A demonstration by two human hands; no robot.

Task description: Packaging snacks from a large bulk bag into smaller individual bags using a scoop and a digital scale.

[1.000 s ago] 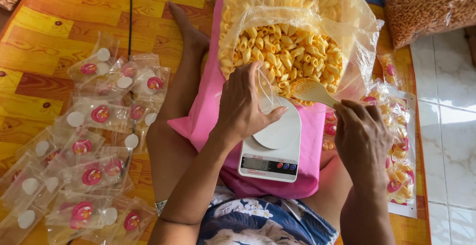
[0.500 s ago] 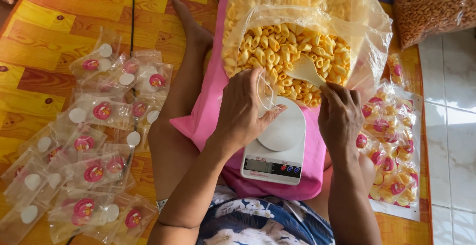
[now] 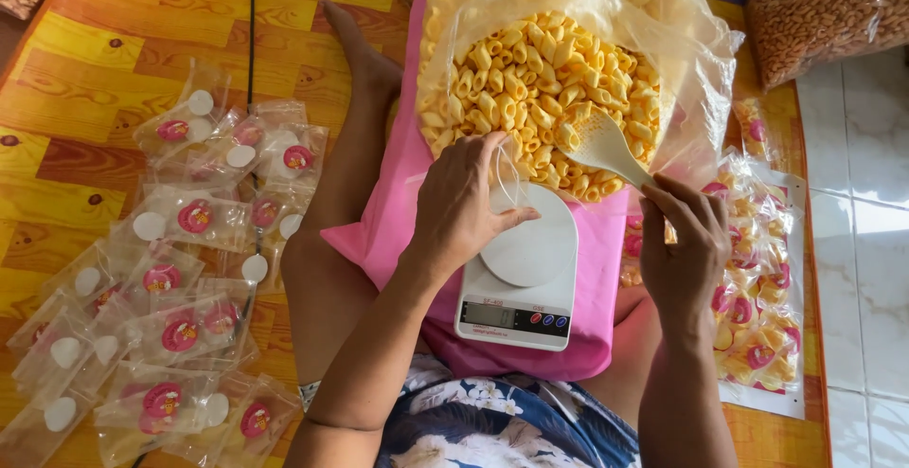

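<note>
My left hand (image 3: 461, 205) holds a small clear plastic bag (image 3: 508, 176) open over the round plate of a white digital kitchen scale (image 3: 519, 272). My right hand (image 3: 684, 254) grips the handle of a white plastic scoop (image 3: 603, 144), whose head lies in the yellow curled snacks (image 3: 540, 89). The snacks fill a big clear plastic sack (image 3: 701, 80) just beyond the scale. The scale rests on a pink cloth (image 3: 393, 217) over my lap.
Several empty small bags with round red-and-white stickers (image 3: 180, 279) lie spread on the yellow patterned floor mat at left. Filled snack packets (image 3: 757, 297) pile up at right beside white tiles. Another sack of brown snacks (image 3: 828, 9) sits at top right. A black cable (image 3: 251, 23) crosses the mat.
My right hand has swung the scoop from beside the scale up into the snacks in the big sack. My left hand stays on the small bag over the scale.
</note>
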